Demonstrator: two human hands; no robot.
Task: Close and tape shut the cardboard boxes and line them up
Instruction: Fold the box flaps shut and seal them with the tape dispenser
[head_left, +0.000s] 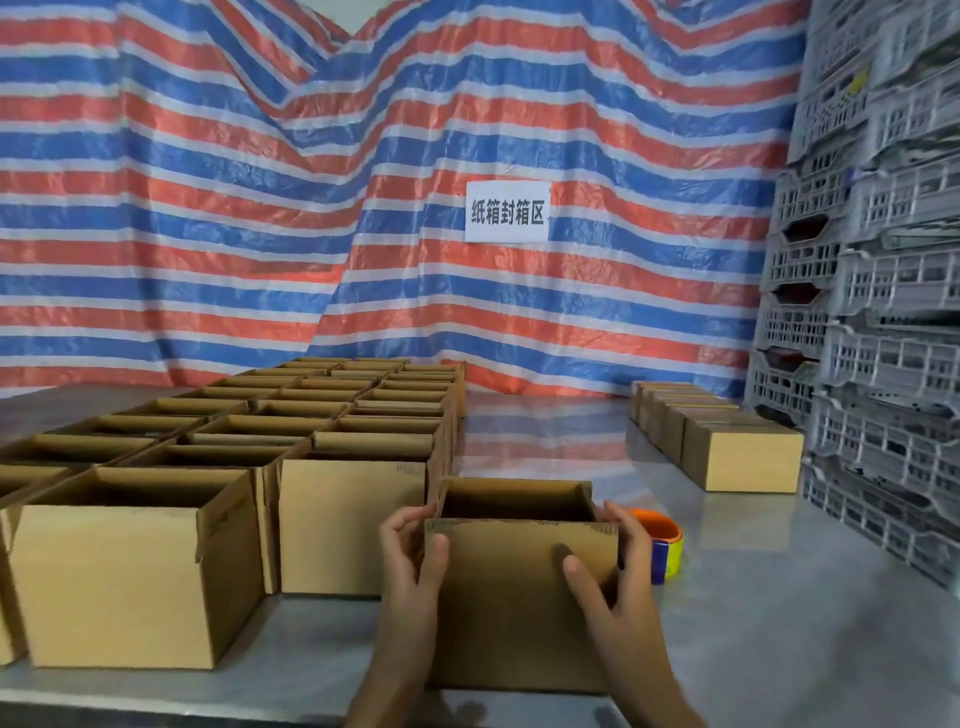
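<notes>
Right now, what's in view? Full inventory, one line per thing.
held box: 1, brown, top open, front centre of the table
open boxes: many, brown, in rows on the left of the table
closed boxes: several in one row, brown, far right of the table
tape: 1 roll, orange, yellow and blue, just right of the held box
table: 1, grey metal, under everything
tarp: 1, red, blue and white stripes, back wall
sign: 1, white with black characters, on the tarp
crates: stacks, grey, right edge
left hand: grips the held box's left side
right hand: grips its right side
</notes>
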